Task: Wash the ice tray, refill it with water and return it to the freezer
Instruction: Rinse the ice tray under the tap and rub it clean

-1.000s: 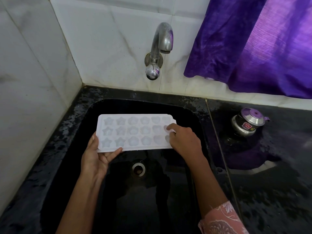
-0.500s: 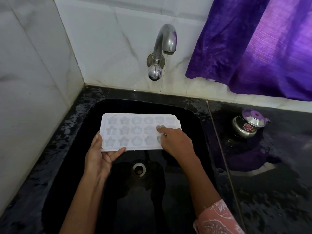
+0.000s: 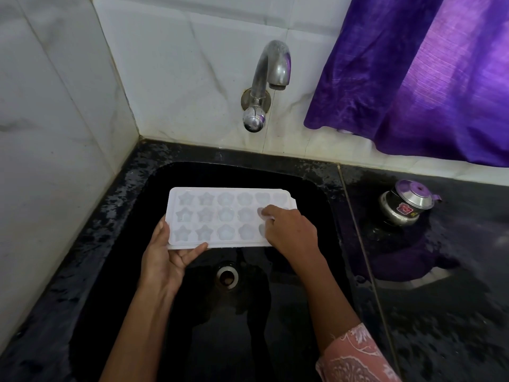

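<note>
At nine o'clock, marble wall tiles (image 3: 55, 128) running down to the wet black granite counter (image 3: 91, 244). Nearer centre, left hand (image 3: 165, 257) cupped under the near-left corner of the white ice tray (image 3: 220, 216), thumb up along its left edge, fingers curled beneath the near rim. Tray held level above the black sink (image 3: 192, 326), star and flower moulds facing up, drain (image 3: 227, 275) just below at six o'clock. At twelve o'clock, steel tap (image 3: 265, 78), dry. Right hand (image 3: 292, 230) resting on the tray's right end, fingertips (image 3: 264, 212) pressed into a mould; pink patterned sleeve (image 3: 355, 357) at five o'clock. At three o'clock, small lidded steel pot (image 3: 407, 204); purple curtain (image 3: 427, 78) at two o'clock.
</note>
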